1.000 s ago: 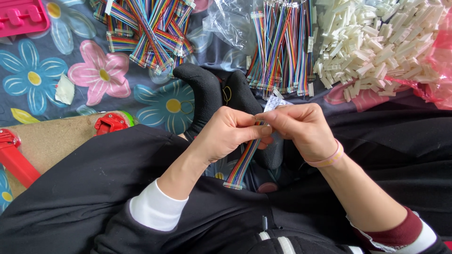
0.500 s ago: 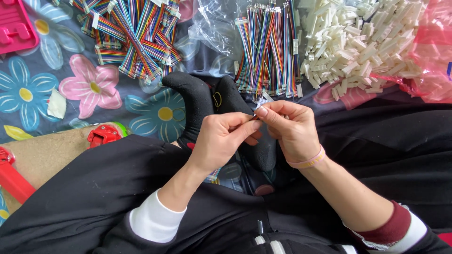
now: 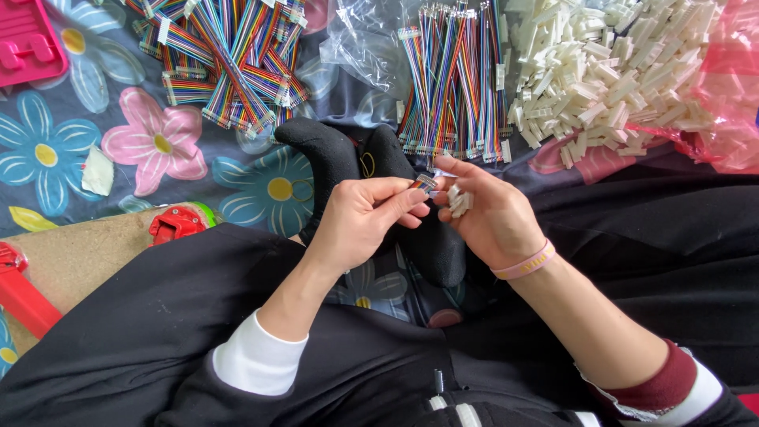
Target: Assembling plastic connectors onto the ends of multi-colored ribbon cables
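My left hand [image 3: 360, 221] pinches the end of a short rainbow ribbon cable [image 3: 424, 183] between thumb and forefinger. My right hand [image 3: 486, 213] meets it from the right, fingertips on the same cable end, and cups a few small white plastic connectors [image 3: 458, 199] in its palm. Both hands hover over my black-socked feet [image 3: 340, 158], above my lap. Most of the cable is hidden behind the hands.
A heap of white connectors [image 3: 609, 71] lies top right beside a pink bag [image 3: 727, 87]. Rainbow cable bundles lie in one row [image 3: 455, 79] at top centre and a pile [image 3: 229, 63] at top left. A floral cloth [image 3: 150, 142], cardboard [image 3: 87, 253] and red tool [image 3: 178, 224] sit left.
The cable that hung down below my hands a second ago is no longer seen there. My hands have parted slightly, and white connectors now show in my right palm.
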